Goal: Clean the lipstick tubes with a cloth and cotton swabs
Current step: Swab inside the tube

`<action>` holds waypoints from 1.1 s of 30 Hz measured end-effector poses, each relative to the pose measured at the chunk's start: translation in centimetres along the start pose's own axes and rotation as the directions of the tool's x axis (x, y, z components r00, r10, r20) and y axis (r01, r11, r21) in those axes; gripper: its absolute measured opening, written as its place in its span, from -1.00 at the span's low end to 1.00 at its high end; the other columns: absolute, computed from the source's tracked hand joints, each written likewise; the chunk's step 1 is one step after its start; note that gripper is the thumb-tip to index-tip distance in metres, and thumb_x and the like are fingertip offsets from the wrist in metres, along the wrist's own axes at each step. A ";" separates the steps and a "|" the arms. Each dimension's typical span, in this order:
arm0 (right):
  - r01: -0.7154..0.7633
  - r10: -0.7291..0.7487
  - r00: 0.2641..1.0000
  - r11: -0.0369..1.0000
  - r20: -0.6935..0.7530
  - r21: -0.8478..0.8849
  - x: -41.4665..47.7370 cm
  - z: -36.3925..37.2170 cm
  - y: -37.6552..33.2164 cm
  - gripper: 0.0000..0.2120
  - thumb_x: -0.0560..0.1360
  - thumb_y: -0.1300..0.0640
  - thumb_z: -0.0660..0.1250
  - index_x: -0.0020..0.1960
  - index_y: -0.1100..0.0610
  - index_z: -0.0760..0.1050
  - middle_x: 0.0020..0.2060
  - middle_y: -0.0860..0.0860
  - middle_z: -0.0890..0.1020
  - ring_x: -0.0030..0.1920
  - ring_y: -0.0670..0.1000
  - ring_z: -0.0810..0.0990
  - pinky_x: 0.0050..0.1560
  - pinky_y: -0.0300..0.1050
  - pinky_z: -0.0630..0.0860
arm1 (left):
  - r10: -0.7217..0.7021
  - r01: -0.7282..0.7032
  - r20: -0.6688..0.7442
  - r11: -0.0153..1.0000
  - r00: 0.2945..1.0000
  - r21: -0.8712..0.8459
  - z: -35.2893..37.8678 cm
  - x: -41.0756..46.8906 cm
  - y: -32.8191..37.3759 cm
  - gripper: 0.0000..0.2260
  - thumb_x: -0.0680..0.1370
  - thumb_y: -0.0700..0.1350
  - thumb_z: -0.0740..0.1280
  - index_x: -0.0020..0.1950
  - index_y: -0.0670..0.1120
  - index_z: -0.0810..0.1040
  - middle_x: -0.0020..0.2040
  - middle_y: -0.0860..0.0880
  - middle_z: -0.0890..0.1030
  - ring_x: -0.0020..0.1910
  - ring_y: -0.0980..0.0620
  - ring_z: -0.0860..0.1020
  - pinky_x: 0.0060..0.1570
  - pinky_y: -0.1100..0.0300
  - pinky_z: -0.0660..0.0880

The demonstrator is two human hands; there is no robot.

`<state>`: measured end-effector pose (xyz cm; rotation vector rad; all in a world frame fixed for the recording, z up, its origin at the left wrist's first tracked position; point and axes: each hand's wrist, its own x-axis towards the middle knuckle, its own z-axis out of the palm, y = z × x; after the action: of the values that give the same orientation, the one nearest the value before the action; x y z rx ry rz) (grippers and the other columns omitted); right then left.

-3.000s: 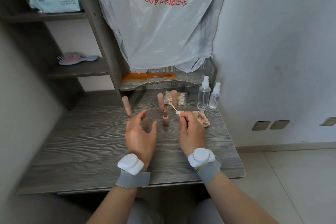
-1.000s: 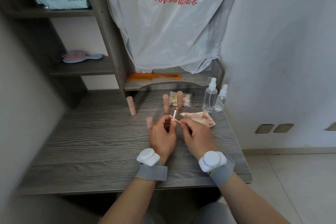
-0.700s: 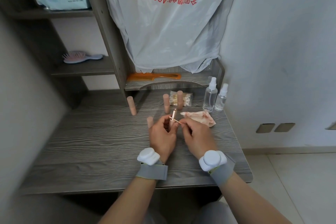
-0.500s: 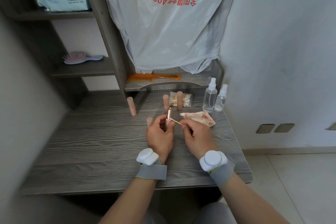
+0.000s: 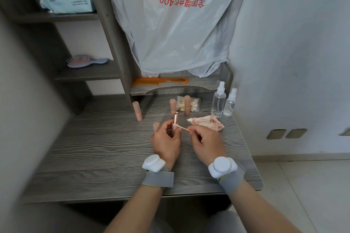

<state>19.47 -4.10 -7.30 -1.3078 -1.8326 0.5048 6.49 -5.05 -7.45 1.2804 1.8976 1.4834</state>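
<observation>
Opened lipstick tube (image 5: 175, 121), gripped upright in the left hand (image 5: 166, 143) just left of the stained cloth (image 5: 206, 123), with the right hand (image 5: 206, 143) pinching a cotton swab (image 5: 183, 128) against its collar; too hard a sideways push may snap the swab or lever the tube loose.

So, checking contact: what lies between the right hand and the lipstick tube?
Head view: only a cotton swab, pinched by the right hand, its tip reaching the open lipstick tube, which the left hand grips.
</observation>
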 end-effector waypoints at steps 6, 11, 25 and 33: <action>-0.029 0.030 0.999 1.000 -0.021 0.009 0.1 0.1 0.2 -0.84 0.53 0.19 0.32 0.00 0.05 0.65 -0.25 -0.08 0.67 -0.26 -0.08 0.57 -0.19 -0.16 0.49 | 0.050 -0.050 -0.011 0.999 0.999 0.002 0.1 0.1 -0.3 -0.78 0.48 -0.14 0.47 0.11 0.01 0.66 -0.07 0.05 0.67 -0.16 0.17 0.62 -0.10 0.31 0.54; -0.002 0.002 1.000 1.000 -0.014 0.023 0.0 -0.1 0.0 -0.85 0.53 0.19 0.33 0.00 0.04 0.66 -0.25 -0.14 0.64 -0.27 -0.18 0.51 -0.20 -0.33 0.41 | 0.005 -0.005 0.003 0.997 1.000 -0.074 0.2 0.1 -0.6 -0.77 0.51 -0.17 0.43 0.16 -0.02 0.65 -0.08 0.03 0.70 -0.18 0.12 0.68 -0.05 0.05 0.64; -0.028 0.029 0.999 0.999 -0.018 0.044 0.1 -0.1 0.1 -0.86 0.53 0.18 0.33 -0.06 0.02 0.65 -0.34 -0.17 0.59 -0.33 -0.17 0.51 -0.26 -0.29 0.42 | 0.066 -0.066 0.011 0.998 0.998 -0.011 -0.1 0.1 -0.2 -0.72 0.44 -0.16 0.50 0.14 -0.04 0.65 -0.04 0.01 0.65 -0.16 0.21 0.60 -0.14 0.52 0.45; 0.011 -0.010 1.000 0.998 -0.010 0.057 0.0 -0.2 -0.1 -0.85 0.51 0.21 0.35 -0.08 0.01 0.65 -0.37 -0.21 0.55 -0.32 -0.22 0.51 -0.27 -0.42 0.36 | -0.006 0.009 0.032 0.994 0.999 -0.112 0.1 0.1 -0.3 -0.72 0.48 -0.24 0.46 0.18 -0.08 0.64 -0.05 0.01 0.70 -0.13 0.13 0.67 0.00 0.11 0.63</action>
<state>19.61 -4.13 -7.11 -1.2601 -1.8029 0.5402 6.36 -4.94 -7.75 1.2372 1.7707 1.5336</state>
